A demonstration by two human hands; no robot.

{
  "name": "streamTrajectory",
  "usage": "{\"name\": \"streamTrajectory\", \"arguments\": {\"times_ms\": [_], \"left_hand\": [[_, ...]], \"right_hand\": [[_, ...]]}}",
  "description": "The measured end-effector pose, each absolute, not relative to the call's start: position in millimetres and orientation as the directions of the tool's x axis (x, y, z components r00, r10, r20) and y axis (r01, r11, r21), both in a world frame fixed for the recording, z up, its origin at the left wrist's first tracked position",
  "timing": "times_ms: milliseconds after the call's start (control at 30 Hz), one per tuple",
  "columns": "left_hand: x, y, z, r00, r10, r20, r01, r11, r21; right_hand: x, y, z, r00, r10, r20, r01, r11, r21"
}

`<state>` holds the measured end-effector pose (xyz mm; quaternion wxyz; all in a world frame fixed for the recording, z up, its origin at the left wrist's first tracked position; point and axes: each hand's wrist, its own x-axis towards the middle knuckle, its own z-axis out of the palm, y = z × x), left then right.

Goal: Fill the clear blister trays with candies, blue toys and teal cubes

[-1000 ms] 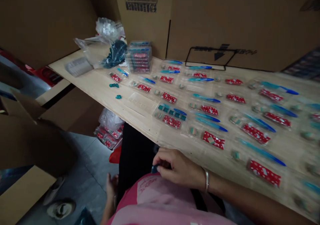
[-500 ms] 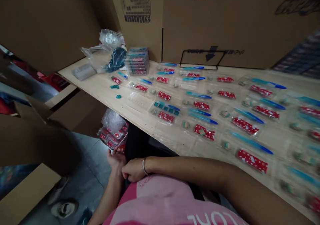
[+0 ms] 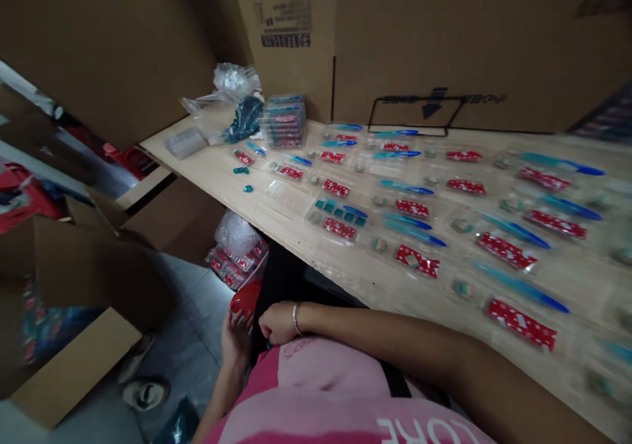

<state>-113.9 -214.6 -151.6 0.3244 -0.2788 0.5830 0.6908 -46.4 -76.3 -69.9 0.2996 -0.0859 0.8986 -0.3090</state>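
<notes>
My right hand [image 3: 277, 323], with a bracelet at the wrist, is curled into a loose fist below the front edge of the wooden table [image 3: 296, 236], against my pink shirt. What its fingers hold is hidden. My left hand [image 3: 234, 340] lies palm up just left of it, fingers lightly cupped and apart, almost touching the right hand. On the table lie several clear plastic trays, each with a blue pen [image 3: 415, 233], a red patterned packet [image 3: 417, 260] and small teal pieces [image 3: 340, 211].
A stack of filled packs [image 3: 284, 120] and a plastic bag of dark teal pieces [image 3: 241, 118] stand at the table's far left. Big cardboard boxes wall the back. An open carton [image 3: 74, 338] sits on the floor left; a bag of packs [image 3: 237, 253] lies under the table.
My right hand drew back from the table edge, leftward and down, to meet my left hand, which rose palm up. The camera swung a little to the left.
</notes>
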Motion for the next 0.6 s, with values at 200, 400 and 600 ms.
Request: {"name": "streamTrajectory", "arguments": {"times_ms": [200, 400, 600], "left_hand": [[-134.7, -191.5, -146.1, -0.665, 0.21, -0.716, -0.742, -0.285, 0.606], [-136.2, -181.4, -147.6, -0.65, 0.251, -0.717, -0.76, -0.204, 0.617], [-151.8, -225.3, -133.1, -0.7, 0.227, -0.677, -0.677, 0.089, 0.73]], "right_hand": [[-45.4, -90.1, -79.3, -0.871, -0.46, -0.171, -0.192, 0.641, -0.743], [-52.4, -95.7, -70.5, -0.78, -0.525, -0.342, -0.149, 0.686, -0.713], [-47.3, -90.6, -68.5, -0.801, -0.466, -0.377, -0.039, 0.669, -0.742]]}}
